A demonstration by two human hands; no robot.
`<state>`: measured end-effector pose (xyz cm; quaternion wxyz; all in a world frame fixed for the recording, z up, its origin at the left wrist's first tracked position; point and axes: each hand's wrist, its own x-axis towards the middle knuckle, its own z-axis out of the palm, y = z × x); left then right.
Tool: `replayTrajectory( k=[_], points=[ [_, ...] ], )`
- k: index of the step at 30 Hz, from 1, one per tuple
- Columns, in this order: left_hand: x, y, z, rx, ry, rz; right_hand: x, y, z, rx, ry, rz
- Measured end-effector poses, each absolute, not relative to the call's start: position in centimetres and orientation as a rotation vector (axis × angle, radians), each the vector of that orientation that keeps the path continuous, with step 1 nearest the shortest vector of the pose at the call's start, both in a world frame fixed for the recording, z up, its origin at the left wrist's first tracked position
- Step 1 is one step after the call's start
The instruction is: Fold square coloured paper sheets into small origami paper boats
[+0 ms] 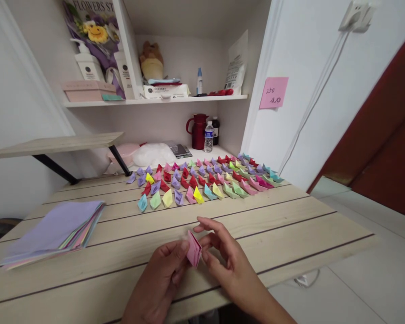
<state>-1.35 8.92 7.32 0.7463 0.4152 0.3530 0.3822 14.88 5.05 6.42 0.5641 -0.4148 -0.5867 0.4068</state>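
Note:
Just above the near part of the table, my left hand (167,270) pinches a small folded pink paper (193,250) between thumb and fingers. The paper is a flat, layered diamond shape standing on edge. My right hand (227,258) is at its right side, fingers curved and spread apart, thumb tip close to the paper's edge; whether it touches I cannot tell. Beyond both hands, rows of folded paper boats (209,192) in red, purple, pink, green, yellow and blue stand on the wooden table (128,238).
A stack of coloured paper sheets (59,229) lies at the left. Behind it stands a raised wooden shelf (57,145) on black legs. At the back are a dark red jug (199,132) and a water bottle (208,137). A pink note (273,92) is stuck on the wall.

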Motion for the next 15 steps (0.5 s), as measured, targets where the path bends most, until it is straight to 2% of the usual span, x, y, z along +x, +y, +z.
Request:
replayTrajectory(
  k=[7, 15],
  points=[
    [-1.4, 9.2, 7.3, 0.835, 0.754, 0.902, 14.9, 5.1, 6.4, -0.947, -1.405, 0.965],
    [-1.5, 9.0, 7.1, 0.855, 0.734, 0.894, 15.0, 5.6, 5.4, -0.942, -1.347, 1.19]
  ],
)
